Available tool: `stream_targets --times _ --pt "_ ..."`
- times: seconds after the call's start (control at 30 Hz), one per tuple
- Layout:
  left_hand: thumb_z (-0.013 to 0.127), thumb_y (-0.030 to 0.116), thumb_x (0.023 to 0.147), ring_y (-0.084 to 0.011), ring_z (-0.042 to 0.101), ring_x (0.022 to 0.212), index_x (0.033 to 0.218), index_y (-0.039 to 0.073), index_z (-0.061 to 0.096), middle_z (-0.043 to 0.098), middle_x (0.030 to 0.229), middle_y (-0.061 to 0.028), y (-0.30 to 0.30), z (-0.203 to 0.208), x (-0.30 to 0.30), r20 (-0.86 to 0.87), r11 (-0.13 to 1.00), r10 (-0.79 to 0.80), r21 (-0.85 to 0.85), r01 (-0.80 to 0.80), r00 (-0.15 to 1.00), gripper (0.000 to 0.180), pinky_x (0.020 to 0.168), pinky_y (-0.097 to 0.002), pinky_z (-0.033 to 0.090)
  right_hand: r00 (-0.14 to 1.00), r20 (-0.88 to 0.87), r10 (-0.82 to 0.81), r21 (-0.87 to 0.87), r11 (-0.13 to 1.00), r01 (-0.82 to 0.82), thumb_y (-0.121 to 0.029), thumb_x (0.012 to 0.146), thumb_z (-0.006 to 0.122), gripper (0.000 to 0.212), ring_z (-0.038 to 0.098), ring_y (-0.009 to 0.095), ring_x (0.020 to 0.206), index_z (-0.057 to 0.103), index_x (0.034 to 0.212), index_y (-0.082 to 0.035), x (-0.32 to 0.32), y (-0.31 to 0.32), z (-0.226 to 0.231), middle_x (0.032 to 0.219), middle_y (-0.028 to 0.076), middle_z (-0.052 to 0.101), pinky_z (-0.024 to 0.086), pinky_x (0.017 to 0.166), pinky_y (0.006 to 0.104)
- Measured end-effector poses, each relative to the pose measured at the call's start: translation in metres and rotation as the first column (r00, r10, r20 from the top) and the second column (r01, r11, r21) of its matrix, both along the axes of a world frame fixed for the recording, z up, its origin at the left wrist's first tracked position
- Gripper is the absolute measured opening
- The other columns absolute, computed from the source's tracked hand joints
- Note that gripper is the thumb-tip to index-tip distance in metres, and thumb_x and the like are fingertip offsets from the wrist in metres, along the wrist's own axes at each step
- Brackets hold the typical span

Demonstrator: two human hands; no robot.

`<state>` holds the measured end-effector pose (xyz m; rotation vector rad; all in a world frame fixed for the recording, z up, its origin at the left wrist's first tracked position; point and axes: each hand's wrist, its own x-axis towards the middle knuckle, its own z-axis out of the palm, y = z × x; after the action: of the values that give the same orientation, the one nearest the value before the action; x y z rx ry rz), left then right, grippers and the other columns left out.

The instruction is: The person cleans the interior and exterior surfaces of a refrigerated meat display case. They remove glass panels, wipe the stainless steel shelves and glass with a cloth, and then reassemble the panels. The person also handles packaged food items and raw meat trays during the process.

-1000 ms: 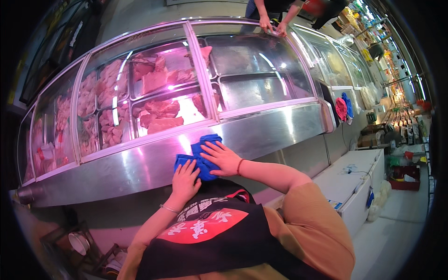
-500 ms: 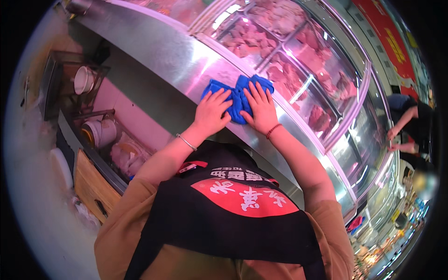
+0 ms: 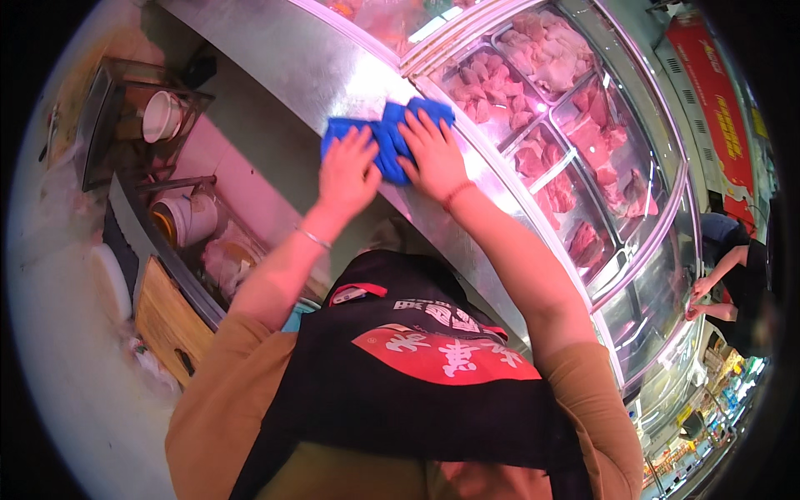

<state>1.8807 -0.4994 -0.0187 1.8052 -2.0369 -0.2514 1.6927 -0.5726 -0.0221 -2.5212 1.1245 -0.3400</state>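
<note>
A bunched blue cloth (image 3: pixel 385 140) lies on the metal counter ledge (image 3: pixel 300 54). My left hand (image 3: pixel 348 171) holds its left part from above, fingers partly spread over the folds. On the right part, my right hand (image 3: pixel 435 154) grips the cloth with fingers over the top and the thumb toward its middle. Both hands press it against the metal, and the undersides of the fingers are hidden. Right beside the ledge stands a glass display case (image 3: pixel 533 212) with trays of raw meat (image 3: pixel 596 137).
Below the ledge at left are a white tub (image 3: pixel 162 117), a white bucket (image 3: pixel 187 218) and a plastic bag (image 3: pixel 229 258). A wooden board (image 3: pixel 171 321) leans there. At far right, another person's hands (image 3: pixel 698 298) are near the case's outer glass.
Both my hands and the blue cloth have slid up and to the left along the ledge. The view has shifted a little too.
</note>
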Motion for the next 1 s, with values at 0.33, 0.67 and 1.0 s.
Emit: stream_targets --times 0.33,0.67,1.0 --pt "0.054 0.011 0.083 -0.0313 0.043 0.13 0.114 0.005 0.063 0.05 0.137 -0.0133 -0.002 0.011 0.013 -0.075 0.994 -0.05 0.092 0.057 0.996 0.033 0.108 -0.0487 0.031 0.996 -0.044 0.073 0.005 0.997 -0.073 -0.024 0.083 0.063 0.059 0.03 0.028 0.138 0.044 0.135 -0.005 0.011 0.001 0.005 0.147 0.012 0.036 0.022 0.112 0.0476" --pt "0.05 0.013 0.085 -0.0268 0.041 0.132 0.12 0.006 0.061 0.049 0.138 -0.0093 -0.157 -0.013 0.153 0.041 0.973 0.213 0.087 -0.216 0.976 0.037 0.108 -0.0373 0.033 0.996 -0.025 -0.086 -0.126 0.989 0.083 -0.032 0.09 0.053 0.052 0.031 0.027 0.138 0.046 0.134 -0.007 0.182 -0.146 -0.033 0.147 0.011 0.038 0.023 0.112 0.0458" --pt "0.053 0.02 0.077 -0.0348 0.04 0.13 0.109 -0.002 0.063 0.051 0.133 -0.019 0.016 0.011 -0.005 -0.078 0.982 -0.149 0.105 0.157 0.986 0.04 0.11 -0.0543 0.022 0.999 -0.024 0.045 0.117 0.992 -0.042 -0.022 0.083 0.062 0.055 0.03 0.027 0.138 0.047 0.132 -0.003 -0.011 0.023 0.024 0.145 0.012 0.039 0.022 0.113 0.0453"
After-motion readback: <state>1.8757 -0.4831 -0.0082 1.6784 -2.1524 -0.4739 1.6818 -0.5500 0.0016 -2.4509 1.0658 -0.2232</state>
